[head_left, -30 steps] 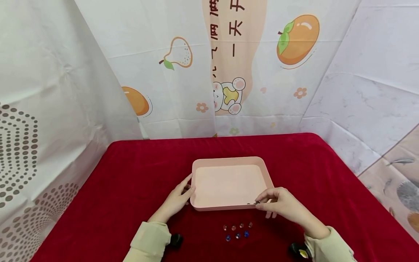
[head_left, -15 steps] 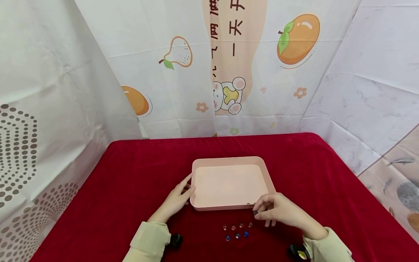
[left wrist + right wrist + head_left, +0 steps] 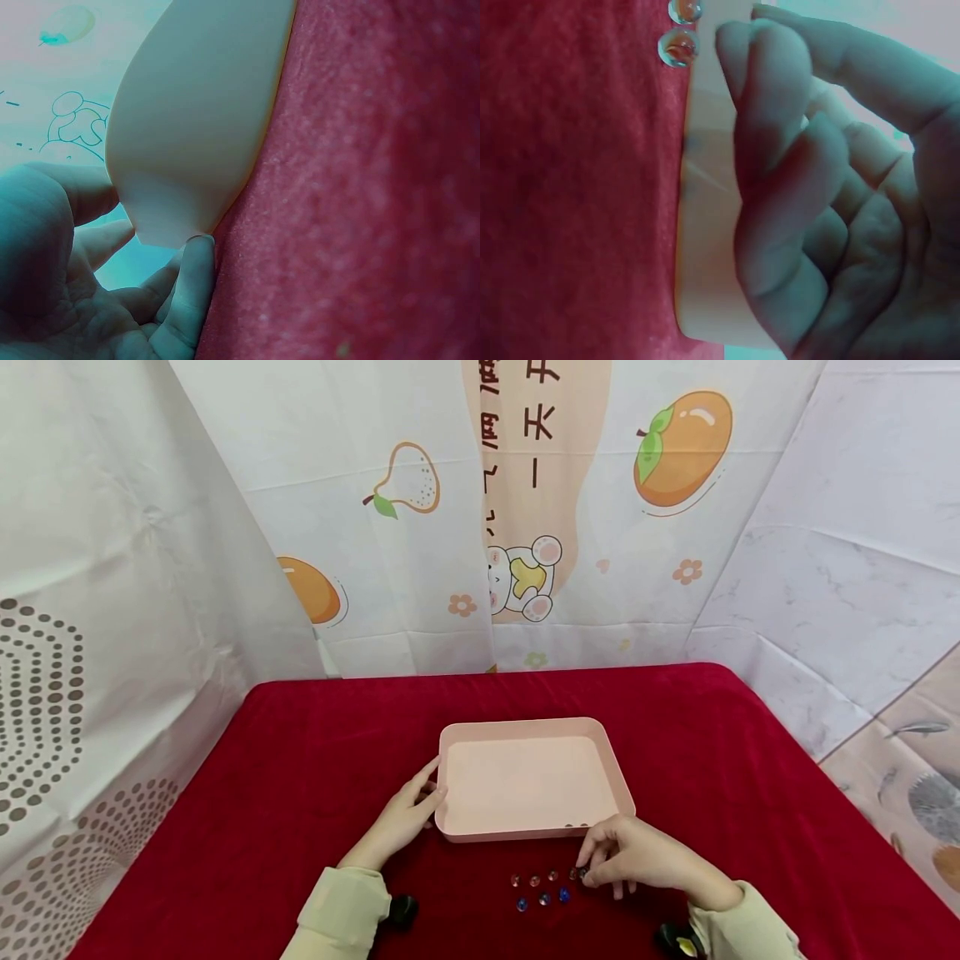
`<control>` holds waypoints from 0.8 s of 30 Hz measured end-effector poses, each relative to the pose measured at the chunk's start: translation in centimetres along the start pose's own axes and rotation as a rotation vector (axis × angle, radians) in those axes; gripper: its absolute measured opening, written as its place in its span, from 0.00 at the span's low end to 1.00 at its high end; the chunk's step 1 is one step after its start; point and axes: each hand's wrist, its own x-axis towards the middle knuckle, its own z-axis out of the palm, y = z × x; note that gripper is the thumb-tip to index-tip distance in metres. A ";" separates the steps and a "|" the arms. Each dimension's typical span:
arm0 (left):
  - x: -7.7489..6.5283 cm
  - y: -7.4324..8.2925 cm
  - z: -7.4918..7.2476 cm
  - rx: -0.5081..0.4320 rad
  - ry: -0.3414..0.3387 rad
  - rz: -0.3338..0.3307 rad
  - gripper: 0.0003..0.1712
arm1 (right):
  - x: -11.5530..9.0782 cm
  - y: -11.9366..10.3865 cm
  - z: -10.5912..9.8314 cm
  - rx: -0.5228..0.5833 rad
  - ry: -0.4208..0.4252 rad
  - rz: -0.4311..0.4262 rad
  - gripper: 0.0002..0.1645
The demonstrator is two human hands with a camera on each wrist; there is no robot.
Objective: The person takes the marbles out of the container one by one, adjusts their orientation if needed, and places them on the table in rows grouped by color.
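My right hand point(image 3: 637, 860) pinches a small dark marble point(image 3: 582, 873) at the right end of a row of reddish glass marbles point(image 3: 535, 881). Nearer to me lie a few blue ones point(image 3: 544, 899). The right wrist view shows two clear glass marbles point(image 3: 678, 47) beside the fingers, while the pinched one is hidden there. Fingertips of my left hand point(image 3: 405, 818) touch the left end of a shallow pink tray point(image 3: 536, 837), with the fingers fairly straight. Two dark marbles point(image 3: 576, 826) peek over its front wall from inside, mostly hidden.
Red velvety cloth point(image 3: 330, 760) covers the table. Printed curtains point(image 3: 420, 568) hang behind it and at both sides. A dark device point(image 3: 681, 939) sits at the right wrist, and another dark device point(image 3: 402, 911) at the left.
My right hand has come from the tray's front rim toward me, carrying the dark marble down to the end of the reddish row. The left hand and tray stay put.
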 end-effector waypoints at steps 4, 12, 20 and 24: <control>0.1 0.0 0.0 0.002 -0.002 -0.005 0.35 | 0.1 0.1 0.4 -0.017 -0.020 0.012 0.06; 0.0 0.0 0.1 -0.004 0.014 0.004 0.35 | 0.3 0.2 0.7 -0.018 -0.042 0.028 0.06; 0.0 0.1 0.0 0.005 0.006 -0.007 0.35 | 0.5 0.7 0.9 -0.034 -0.037 0.043 0.06; 0.0 0.1 0.0 0.010 -0.001 -0.014 0.35 | 0.7 0.6 1.0 -0.040 -0.036 0.050 0.06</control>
